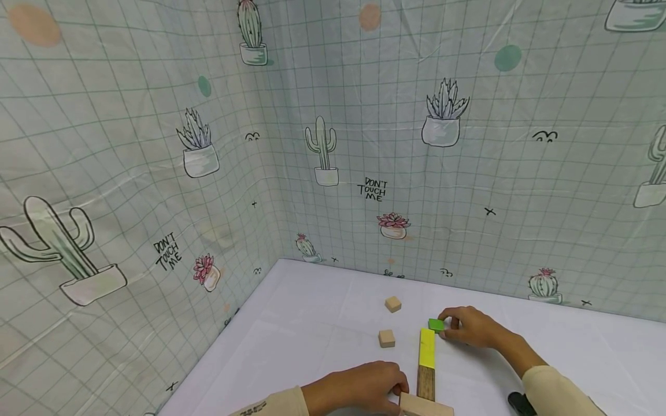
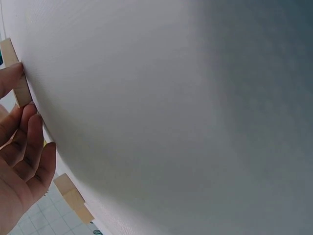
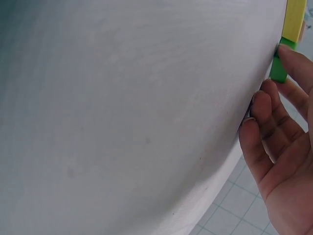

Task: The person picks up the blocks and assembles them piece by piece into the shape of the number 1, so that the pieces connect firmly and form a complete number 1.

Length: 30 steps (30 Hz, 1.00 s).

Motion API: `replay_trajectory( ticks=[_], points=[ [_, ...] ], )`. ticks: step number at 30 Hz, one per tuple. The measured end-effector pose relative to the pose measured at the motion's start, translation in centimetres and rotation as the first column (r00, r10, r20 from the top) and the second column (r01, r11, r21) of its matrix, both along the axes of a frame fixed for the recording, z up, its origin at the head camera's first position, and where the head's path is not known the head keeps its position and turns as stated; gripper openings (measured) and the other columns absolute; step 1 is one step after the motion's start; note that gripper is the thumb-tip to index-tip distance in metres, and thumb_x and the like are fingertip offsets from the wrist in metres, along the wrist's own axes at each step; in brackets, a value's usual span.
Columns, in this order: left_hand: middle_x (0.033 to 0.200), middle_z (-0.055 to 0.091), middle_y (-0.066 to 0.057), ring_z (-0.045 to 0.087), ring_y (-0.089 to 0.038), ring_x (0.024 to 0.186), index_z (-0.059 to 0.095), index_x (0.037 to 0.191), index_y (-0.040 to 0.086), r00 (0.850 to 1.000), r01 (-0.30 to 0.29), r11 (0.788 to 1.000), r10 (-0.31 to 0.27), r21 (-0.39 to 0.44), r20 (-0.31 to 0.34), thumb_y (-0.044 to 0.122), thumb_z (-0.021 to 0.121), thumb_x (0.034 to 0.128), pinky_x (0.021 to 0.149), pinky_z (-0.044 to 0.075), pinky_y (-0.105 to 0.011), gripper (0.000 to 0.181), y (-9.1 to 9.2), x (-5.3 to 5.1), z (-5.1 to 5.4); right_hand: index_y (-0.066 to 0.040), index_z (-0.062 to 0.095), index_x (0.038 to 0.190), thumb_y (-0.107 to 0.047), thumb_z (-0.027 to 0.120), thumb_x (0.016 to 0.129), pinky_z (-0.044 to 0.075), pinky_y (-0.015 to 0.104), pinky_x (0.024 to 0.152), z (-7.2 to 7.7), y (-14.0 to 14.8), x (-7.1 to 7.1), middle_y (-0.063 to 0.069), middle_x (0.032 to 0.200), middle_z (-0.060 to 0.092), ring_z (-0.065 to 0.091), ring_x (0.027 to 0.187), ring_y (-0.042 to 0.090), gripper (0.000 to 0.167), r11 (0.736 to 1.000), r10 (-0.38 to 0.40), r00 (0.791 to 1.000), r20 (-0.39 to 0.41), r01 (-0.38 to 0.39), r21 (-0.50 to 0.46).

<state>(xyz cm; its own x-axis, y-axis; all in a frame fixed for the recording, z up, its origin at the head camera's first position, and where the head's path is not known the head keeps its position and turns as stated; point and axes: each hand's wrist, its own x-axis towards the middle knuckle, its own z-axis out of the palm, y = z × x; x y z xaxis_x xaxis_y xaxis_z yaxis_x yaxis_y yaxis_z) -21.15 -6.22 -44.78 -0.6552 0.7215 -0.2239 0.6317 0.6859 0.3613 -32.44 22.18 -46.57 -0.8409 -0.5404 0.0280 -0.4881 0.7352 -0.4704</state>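
My right hand (image 1: 472, 327) pinches a small green block (image 1: 436, 325) between thumb and fingers, at the far end of a yellow block (image 1: 427, 348). In the right wrist view the green block (image 3: 279, 70) meets the end of the yellow block (image 3: 294, 19). A dark brown wooden block (image 1: 426, 383) continues the line from the yellow one toward me. At its near end my left hand (image 1: 366, 385) holds a pale wooden block (image 1: 425, 406) set crosswise. The left wrist view shows thumb and fingertips on that pale block (image 2: 22, 93).
Two small pale wooden cubes, one farther (image 1: 392, 304) and one nearer (image 1: 387, 338), sit left of the line. Beside the right sleeve (image 1: 557, 390) lies a black object (image 1: 520, 403), partly hidden. A cactus-print cloth (image 1: 395, 144) hangs behind the white table (image 1: 312, 323).
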Motion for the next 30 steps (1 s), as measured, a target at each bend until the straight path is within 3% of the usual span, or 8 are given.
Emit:
replay_trajectory(
  ticks=[30],
  points=[
    [0.085,0.058,0.014,0.049,0.007,0.075,0.072,0.109,0.016,1.000,0.002,1.000,-0.002,-0.005,-0.013,0.025,0.079,0.0884,0.071,0.045,-0.010,0.024,0.03,0.08,0.05,-0.012,0.071,0.115,-0.027,0.078,0.087,0.042,0.027,0.060,0.36,-0.45,0.07,-0.006,0.080,0.060,0.048,0.069,0.011,0.032,0.998,-0.045,0.999,0.018,0.045,0.039]
  ],
)
